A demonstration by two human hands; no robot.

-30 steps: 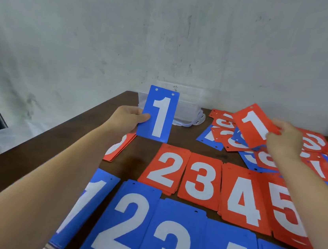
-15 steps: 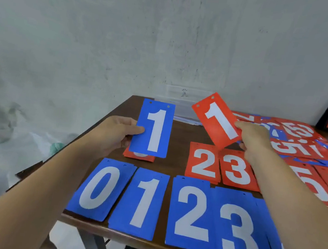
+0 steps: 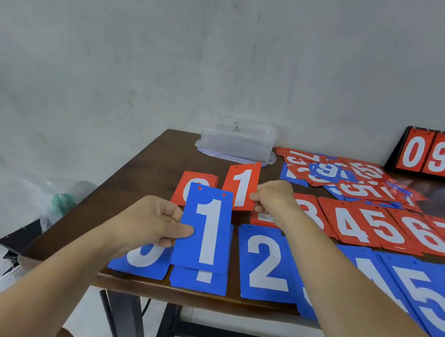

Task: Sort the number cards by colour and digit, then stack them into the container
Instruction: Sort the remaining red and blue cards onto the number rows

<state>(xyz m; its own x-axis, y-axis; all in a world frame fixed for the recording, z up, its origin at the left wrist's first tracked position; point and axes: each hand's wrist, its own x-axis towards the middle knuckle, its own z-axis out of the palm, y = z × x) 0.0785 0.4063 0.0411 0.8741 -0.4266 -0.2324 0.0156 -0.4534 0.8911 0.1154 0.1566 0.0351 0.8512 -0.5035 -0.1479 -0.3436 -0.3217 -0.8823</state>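
— Up front, what have I got?
— My left hand pinches a blue plastic card marked 1; my right hand pinches a red plastic card marked 1.
— And the clear plastic container?
— Far edge of the dark wooden table, against the grey wall.

The held blue 1 card in the left hand is covering nearly all of the lower blue 1 card and much of the red 0 card. That hand is also hiding the top of the blue 0 card. The right hand, pinching the red 1 card, is masking most of the red 2 card, and its forearm is crossing the blue 3 card. The right edge is cutting off the scoreboard.
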